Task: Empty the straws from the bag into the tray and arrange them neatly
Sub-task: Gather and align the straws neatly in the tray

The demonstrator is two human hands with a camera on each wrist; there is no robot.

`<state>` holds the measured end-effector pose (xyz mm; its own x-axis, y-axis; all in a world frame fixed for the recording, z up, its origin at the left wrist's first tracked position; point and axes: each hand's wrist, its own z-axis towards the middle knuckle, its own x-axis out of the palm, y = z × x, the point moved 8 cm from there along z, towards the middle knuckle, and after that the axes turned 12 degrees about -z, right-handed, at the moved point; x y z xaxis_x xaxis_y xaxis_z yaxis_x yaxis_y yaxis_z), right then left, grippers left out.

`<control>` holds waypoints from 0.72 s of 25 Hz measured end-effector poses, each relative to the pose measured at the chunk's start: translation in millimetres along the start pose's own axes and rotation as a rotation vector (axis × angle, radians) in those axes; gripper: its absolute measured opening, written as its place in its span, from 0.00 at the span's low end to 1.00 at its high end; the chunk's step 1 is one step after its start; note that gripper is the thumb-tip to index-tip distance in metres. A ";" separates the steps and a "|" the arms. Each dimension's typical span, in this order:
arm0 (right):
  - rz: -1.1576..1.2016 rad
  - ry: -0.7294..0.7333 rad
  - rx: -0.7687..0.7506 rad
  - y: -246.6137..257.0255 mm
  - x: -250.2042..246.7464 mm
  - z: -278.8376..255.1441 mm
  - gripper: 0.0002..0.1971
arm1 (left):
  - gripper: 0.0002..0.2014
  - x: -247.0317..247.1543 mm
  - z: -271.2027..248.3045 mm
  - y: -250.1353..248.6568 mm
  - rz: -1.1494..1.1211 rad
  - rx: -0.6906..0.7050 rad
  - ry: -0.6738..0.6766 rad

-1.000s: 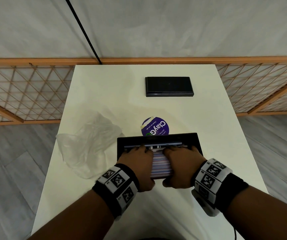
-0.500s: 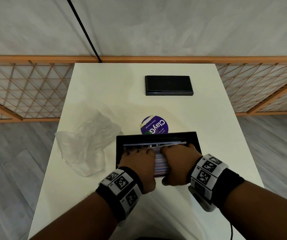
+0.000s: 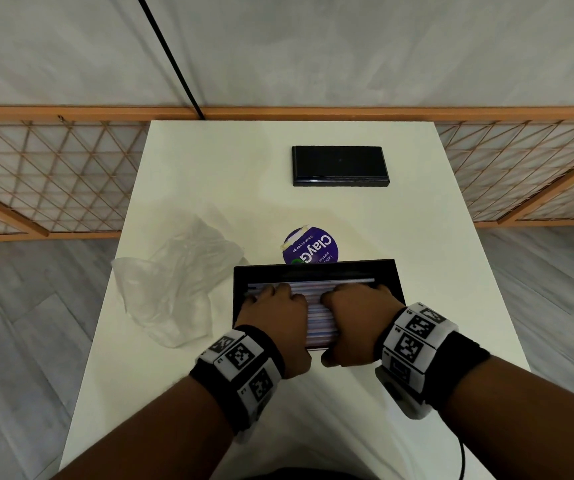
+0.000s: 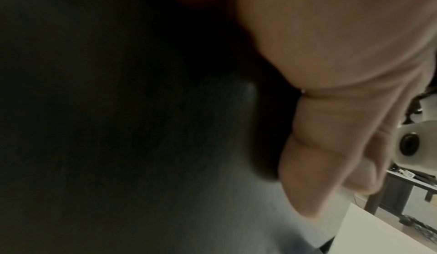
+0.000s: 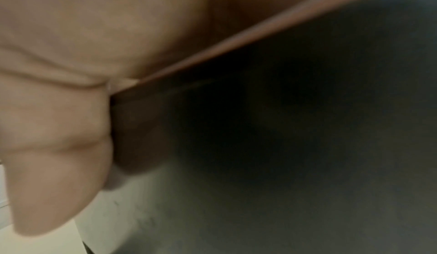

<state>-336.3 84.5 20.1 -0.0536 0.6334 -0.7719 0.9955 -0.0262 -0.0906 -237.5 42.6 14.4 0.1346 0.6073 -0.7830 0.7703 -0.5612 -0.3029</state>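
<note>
Far left on the table, the clear plastic bag lies crumpled and looks empty, just beside the tray; it has not moved over the last second.

My left hand lies over the left part of the tray, fingers reaching forward across the straws, thumb down by the near edge. Whether the fingers press flat or curl round a few straws I cannot tell; the wrist view shows only my thumb against darkness.

Between my hands the striped straws lie side by side, running left to right. A second ago my hands sat nearer to me; they have slid forward and the tray has shifted with them, now covering more of the purple sticker.

My right hand mirrors the left; its grip is also unclear. I judge emptying done, only squaring up remaining.
</note>
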 end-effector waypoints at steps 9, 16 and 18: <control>0.034 -0.030 0.000 0.7 -3.3 -1.5 0.36 | 0.35 1.0 1.1 2.1 -0.033 -0.022 0.000; -0.032 0.009 0.013 0.5 -1.5 0.4 0.34 | 0.34 -0.1 1.1 2.1 -0.021 -0.016 -0.002; -0.016 0.009 0.013 1.3 -1.0 -0.2 0.34 | 0.34 -0.3 0.2 2.2 -0.033 -0.015 -0.016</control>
<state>-334.9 84.0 20.8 -0.0693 0.6404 -0.7649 0.9934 -0.0260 -0.1117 -235.9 41.0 13.9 0.0995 0.6163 -0.7812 0.7835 -0.5325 -0.3203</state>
